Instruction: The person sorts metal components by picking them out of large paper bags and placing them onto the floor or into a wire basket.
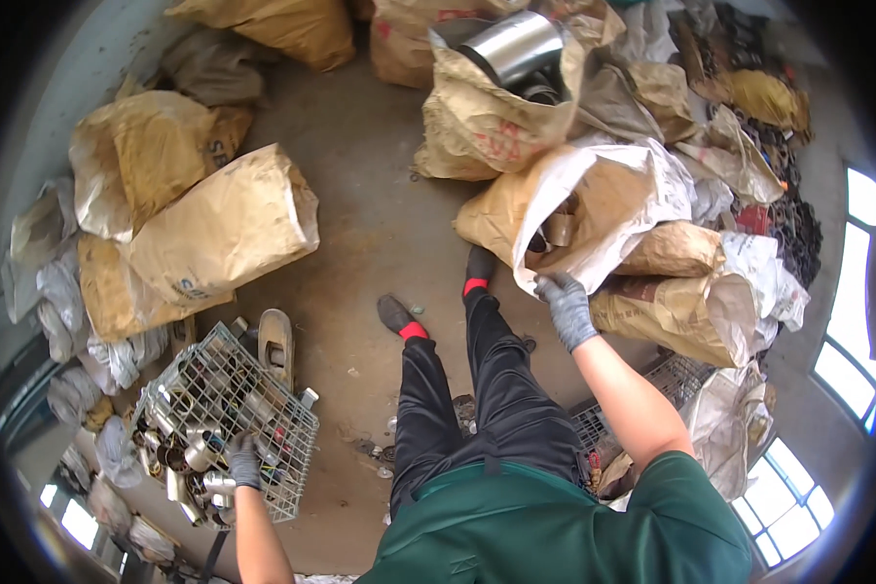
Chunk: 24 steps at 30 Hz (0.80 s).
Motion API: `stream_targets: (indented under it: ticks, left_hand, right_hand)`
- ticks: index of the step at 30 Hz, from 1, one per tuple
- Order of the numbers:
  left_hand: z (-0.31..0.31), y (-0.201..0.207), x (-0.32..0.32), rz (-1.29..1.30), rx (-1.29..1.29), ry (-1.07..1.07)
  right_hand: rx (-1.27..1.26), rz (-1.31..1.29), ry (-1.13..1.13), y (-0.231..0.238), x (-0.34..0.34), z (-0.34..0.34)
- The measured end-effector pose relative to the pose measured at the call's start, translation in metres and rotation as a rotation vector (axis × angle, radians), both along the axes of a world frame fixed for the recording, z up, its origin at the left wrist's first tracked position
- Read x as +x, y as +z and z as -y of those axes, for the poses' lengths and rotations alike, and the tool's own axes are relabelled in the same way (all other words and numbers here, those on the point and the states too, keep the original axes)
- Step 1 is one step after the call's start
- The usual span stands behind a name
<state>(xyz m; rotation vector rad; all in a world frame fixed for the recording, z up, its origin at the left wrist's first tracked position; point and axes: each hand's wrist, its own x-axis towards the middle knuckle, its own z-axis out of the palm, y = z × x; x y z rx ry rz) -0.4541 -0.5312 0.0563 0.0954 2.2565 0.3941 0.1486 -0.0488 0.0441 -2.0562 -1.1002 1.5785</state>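
My right hand (566, 310), in a grey glove, pinches the white rim of a large open sack (642, 180). The sack lies tilted toward me, and a few metal pieces (559, 230) show inside it. On my left, a wire basket (307, 428) holds many short metal tubes and rings (201, 450). My left hand (244, 461), also gloved in grey, reaches in among these pieces with its fingers curled. What those fingers close on, if anything, is hidden.
Another sack (487, 127) with a big shiny metal cylinder (522, 51) stands beyond the open one. Several tan paper sacks (219, 229) lie at the left. A filled sack (667, 311) and a second wire basket (676, 382) are at my right. Both my feet stand between them.
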Motion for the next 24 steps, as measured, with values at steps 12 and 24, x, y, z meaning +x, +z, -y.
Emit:
stream_targets:
  ticks: [12,24]
  left_hand:
    - [-0.259,0.034,0.347,0.677,0.159,-0.283]
    - [-0.284,-0.001,0.374,0.588,0.032,-0.118]
  right_hand:
    - [-0.324,0.717,0.478,-0.312,0.084,-0.102]
    - [-0.275,0.744,0.829,-0.429,0.034,-0.13]
